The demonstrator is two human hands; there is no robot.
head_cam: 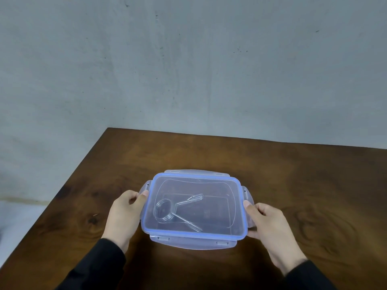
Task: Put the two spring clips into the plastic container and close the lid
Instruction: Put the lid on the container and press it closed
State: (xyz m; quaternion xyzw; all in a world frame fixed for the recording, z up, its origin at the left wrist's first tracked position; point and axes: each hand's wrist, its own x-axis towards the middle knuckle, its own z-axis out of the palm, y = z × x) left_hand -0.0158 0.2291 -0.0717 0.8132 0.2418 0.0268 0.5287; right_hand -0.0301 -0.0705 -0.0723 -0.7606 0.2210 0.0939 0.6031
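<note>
A clear plastic container [209, 241] stands on the brown wooden table, its lid [217, 187] with a blue seal lying on top. Through the lid I see metal spring clips [167, 210] resting inside at the left, coils overlapping, so I cannot separate the two. My left hand [123, 214] grips the left side latch with thumb and fingers. My right hand [266, 222] grips the right side latch. The front and back latch flaps stick outward.
The wooden table [293, 174] ends at a left edge running diagonally and a far edge against a grey wall [188, 70]. A pale floor strip [16, 216] shows at lower left.
</note>
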